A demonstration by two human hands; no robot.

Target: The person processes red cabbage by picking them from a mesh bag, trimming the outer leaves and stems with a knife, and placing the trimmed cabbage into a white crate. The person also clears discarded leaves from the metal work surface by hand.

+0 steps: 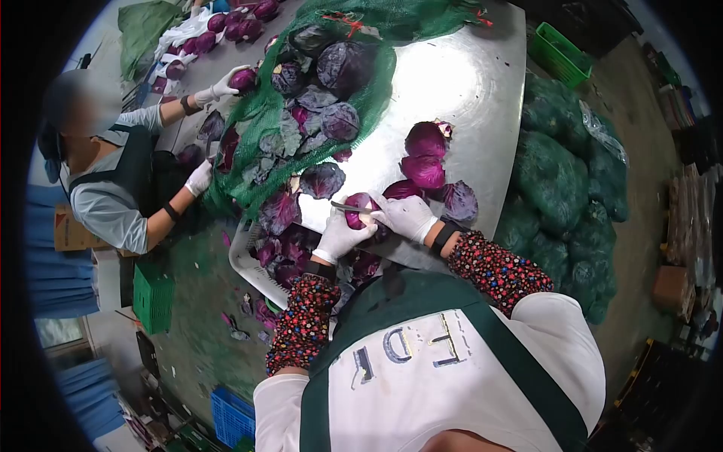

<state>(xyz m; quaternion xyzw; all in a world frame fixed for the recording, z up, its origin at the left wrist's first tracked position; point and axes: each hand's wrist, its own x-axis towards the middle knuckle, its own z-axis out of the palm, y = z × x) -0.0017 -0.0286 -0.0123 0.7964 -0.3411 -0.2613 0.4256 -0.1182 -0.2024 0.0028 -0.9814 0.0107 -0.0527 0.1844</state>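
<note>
A red cabbage (354,218) rests in my gloved left hand (343,237), its pale stem end toward the right. My gloved right hand (407,217) grips a knife (345,206), whose blade lies across the top of that cabbage. Just beyond my right hand are peeled purple cabbages (423,172) and a loose outer leaf (459,202). To the left of my left hand, dark leaves (322,181) lie at the edge of a green mesh bag (384,83) holding several unpeeled cabbages (345,66).
The metal table (482,98) reaches away from me. A white crate (245,260) of leaves stands below its near edge. Full green mesh sacks (553,173) are piled on the right. At left, a co-worker's gloved hand (220,87) holds a cabbage. Leaf scraps litter the floor (203,339).
</note>
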